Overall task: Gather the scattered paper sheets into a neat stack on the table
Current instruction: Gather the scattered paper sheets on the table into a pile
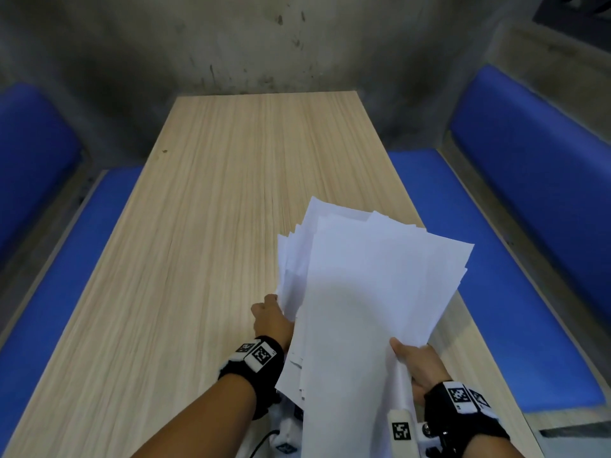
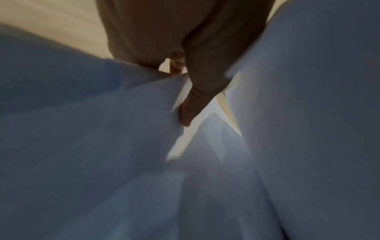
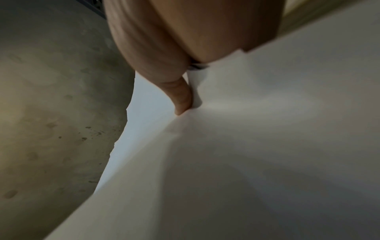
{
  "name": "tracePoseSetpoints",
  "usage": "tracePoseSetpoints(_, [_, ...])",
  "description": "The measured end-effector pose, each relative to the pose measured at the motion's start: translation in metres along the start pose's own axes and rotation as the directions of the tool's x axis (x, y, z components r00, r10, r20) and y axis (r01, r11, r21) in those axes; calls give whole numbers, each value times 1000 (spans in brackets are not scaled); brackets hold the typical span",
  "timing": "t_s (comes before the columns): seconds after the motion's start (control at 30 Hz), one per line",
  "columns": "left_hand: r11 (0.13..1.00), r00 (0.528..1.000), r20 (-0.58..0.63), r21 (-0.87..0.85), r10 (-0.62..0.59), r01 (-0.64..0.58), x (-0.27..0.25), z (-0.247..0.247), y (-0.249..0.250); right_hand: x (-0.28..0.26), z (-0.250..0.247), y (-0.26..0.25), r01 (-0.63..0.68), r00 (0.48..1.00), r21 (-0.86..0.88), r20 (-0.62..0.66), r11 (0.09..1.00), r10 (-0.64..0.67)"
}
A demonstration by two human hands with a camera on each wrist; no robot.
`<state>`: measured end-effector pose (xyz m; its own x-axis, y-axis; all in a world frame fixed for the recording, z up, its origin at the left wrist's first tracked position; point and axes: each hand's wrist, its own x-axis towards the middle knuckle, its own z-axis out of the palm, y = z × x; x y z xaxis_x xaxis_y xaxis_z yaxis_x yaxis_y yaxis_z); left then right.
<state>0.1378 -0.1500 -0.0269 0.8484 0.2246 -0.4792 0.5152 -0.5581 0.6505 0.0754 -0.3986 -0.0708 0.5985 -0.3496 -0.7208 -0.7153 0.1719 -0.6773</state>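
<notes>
both hands have the paper sheets lifted over the near right of the table, left hand and right hand each pinching an edge of the fanned bundle, so I'd loosen slightly and tap an edge down to square it

paper sheets | white, fanned, uneven edges | raised, tilted over table's near-right part
</notes>
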Motion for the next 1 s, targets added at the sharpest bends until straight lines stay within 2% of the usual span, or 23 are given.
tracePoseSetpoints(0.17, [996, 985, 174, -89, 8, 8, 7, -6, -2, -15, 3, -10, 5, 1000, -21, -15, 1000, -5])
tracePoseSetpoints(0.27, [990, 986, 135, -120, 93, -77, 6, -11, -1, -21, 4, -14, 31, 999, -31, -14, 999, -31])
tracePoseSetpoints(0.4, [898, 961, 149, -411, 233, -154, 0, -18, 6, -19, 4, -12, 49, 998, -24, -25, 999, -50])
tracePoseSetpoints(0.47, [868, 952, 152, -468, 266, -167, 2, -22, 9, -17, 5, -11, 55, 998, -15, -28, 998, -55])
tracePoseSetpoints(0.5, [866, 946, 162, -467, 282, -178, 3, -25, 11, -17, 5, -10, 59, 998, -12, -29, 998, -59])
tracePoseSetpoints(0.57, [910, 949, 144, -356, 279, -213, 10, -28, 11, -17, 6, -9, 62, 998, -5, -21, 998, -62])
tracePoseSetpoints(0.63, [933, 964, 84, -283, 253, -220, 19, -28, 11, -17, 5, -10, 62, 998, -12, -15, 998, -62])
tracePoseSetpoints(0.67, [928, 967, 57, -300, 249, -221, 21, -28, 13, -16, 5, -11, 61, 998, -20, -10, 998, -62])
tracePoseSetpoints(0.8, [921, 979, 67, -355, 193, -157, 18, -33, 15, -18, 4, -19, 90, 996, -49, 11, 995, -90])
tracePoseSetpoints(0.9, [906, 987, 142, -422, 79, -11, 20, -47, -3, -21, 6, -25, 95, 994, -47, 55, 994, -93])
tracePoseSetpoints(1.0, [876, 976, 218, -465, -28, 129, 25, -60, -26, -23, 11, -28, 84, 992, -41, 93, 996, -80])
